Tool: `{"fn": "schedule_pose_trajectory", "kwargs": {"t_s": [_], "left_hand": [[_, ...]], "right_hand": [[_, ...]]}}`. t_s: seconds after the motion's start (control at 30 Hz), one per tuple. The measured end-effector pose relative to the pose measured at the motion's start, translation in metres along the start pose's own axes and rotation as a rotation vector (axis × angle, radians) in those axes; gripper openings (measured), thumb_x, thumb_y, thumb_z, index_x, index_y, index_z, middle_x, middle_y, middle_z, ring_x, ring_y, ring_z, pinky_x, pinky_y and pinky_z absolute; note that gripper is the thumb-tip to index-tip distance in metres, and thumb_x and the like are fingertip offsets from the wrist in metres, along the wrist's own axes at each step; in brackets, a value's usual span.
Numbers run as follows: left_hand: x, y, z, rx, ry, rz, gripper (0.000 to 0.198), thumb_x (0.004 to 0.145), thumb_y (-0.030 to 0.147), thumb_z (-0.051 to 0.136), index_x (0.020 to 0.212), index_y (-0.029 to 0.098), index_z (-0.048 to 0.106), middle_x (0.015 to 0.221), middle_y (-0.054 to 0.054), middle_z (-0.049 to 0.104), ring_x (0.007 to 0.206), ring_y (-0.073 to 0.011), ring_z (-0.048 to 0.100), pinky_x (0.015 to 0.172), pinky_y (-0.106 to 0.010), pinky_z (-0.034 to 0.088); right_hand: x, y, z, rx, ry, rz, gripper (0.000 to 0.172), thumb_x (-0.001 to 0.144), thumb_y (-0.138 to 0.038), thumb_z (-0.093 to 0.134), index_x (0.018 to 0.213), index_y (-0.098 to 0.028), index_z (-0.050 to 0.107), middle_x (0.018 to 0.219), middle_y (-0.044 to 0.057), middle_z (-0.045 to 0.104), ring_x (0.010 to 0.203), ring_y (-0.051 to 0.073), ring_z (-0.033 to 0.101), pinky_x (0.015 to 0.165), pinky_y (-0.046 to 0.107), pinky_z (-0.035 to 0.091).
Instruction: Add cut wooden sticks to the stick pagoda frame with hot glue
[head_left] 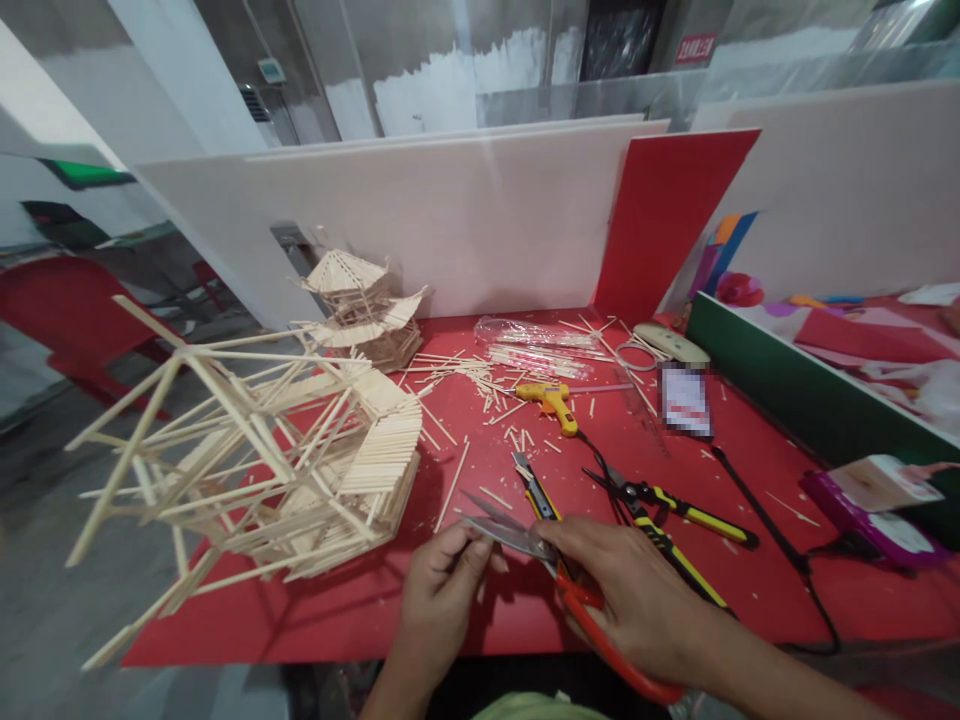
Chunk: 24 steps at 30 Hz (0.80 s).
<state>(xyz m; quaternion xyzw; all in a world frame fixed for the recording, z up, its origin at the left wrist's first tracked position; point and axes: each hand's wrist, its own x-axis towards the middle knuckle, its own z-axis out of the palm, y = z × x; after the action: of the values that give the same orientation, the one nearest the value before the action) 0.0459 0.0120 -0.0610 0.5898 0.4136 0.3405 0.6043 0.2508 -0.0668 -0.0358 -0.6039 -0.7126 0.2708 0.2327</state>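
My right hand [637,585] grips scissors by their red handles [611,640]. Their blades [506,530] point left, slightly parted, at the fingertips of my left hand [446,590]. Thumb and fingers of that hand are pinched together at the blades, on what looks like a short pale wooden stick, mostly hidden. Left of it, a large open frame of glued wooden sticks [289,470] overhangs the table edge. Behind it stands a small tiered stick pavilion [360,310]. A utility knife [536,487] lies just beyond the scissors.
On the red tabletop [450,635] lie a yellow glue gun [551,400], yellow-and-black pliers [675,510], loose sticks [457,370], a plastic bag of sticks [540,345] and a phone [685,400]. A black cable [765,515] crosses the right side. White boards [450,220] stand behind.
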Motion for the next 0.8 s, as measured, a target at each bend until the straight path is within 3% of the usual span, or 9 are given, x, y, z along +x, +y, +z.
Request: {"fn": "schedule_pose_trajectory", "kwargs": {"t_s": [0.23,0.43,0.53,0.63,0.7,0.8], "left_hand": [[-0.0021,0.0016,-0.0044,-0.014,-0.015,-0.018,0.044,0.081,0.057,0.065,0.066,0.015,0.068,0.056,-0.001,0.056,0.049,-0.0112,0.043,0.048,-0.023,0.034],[-0.0013,0.0015,-0.0038,-0.041,-0.022,-0.007,0.039,0.083,0.052,0.065,0.065,0.017,0.066,0.057,0.000,0.057,0.050,-0.0104,0.042,0.048,-0.022,0.032],[-0.0012,0.0042,-0.0030,-0.036,-0.029,0.023,0.037,0.085,0.047,0.065,0.063,0.017,0.065,0.059,0.000,0.058,0.053,-0.0110,0.044,0.051,-0.022,0.034],[-0.0022,0.0084,-0.0017,-0.026,-0.046,0.043,0.038,0.087,0.043,0.063,0.059,0.017,0.063,0.057,0.000,0.057,0.055,-0.0118,0.046,0.054,-0.022,0.036],[-0.0030,0.0097,-0.0004,-0.047,-0.038,0.028,0.034,0.088,0.040,0.063,0.063,0.017,0.066,0.058,0.000,0.057,0.055,-0.0116,0.047,0.053,-0.022,0.037],[-0.0031,0.0088,0.0028,-0.174,0.032,-0.045,0.021,0.085,0.038,0.068,0.079,0.018,0.071,0.061,0.000,0.061,0.052,-0.0097,0.048,0.049,-0.020,0.036]], "right_hand": [[-0.0014,0.0006,-0.0003,-0.043,-0.051,-0.025,0.045,0.081,-0.016,0.057,0.124,-0.028,0.054,0.102,0.003,0.065,0.089,0.019,0.061,0.078,0.027,0.042],[-0.0001,-0.0001,-0.0029,-0.019,-0.072,-0.036,0.045,0.081,-0.017,0.058,0.124,-0.027,0.054,0.102,0.003,0.066,0.090,0.018,0.061,0.079,0.026,0.042],[0.0003,-0.0008,-0.0015,-0.006,-0.053,-0.037,0.037,0.082,-0.018,0.056,0.118,-0.024,0.058,0.096,0.004,0.067,0.084,0.017,0.061,0.074,0.025,0.041],[-0.0012,-0.0004,0.0019,0.048,-0.061,-0.035,0.020,0.084,-0.017,0.052,0.100,-0.023,0.063,0.079,0.000,0.067,0.068,0.014,0.058,0.062,0.022,0.038],[-0.0009,0.0015,0.0039,0.054,-0.059,-0.019,0.019,0.086,-0.017,0.048,0.094,-0.023,0.064,0.074,-0.001,0.066,0.063,0.013,0.058,0.058,0.021,0.036],[0.0085,0.0077,0.0035,-0.111,0.020,0.056,0.029,0.087,-0.019,0.048,0.111,-0.025,0.063,0.084,0.002,0.071,0.072,0.016,0.064,0.062,0.022,0.038]]}}
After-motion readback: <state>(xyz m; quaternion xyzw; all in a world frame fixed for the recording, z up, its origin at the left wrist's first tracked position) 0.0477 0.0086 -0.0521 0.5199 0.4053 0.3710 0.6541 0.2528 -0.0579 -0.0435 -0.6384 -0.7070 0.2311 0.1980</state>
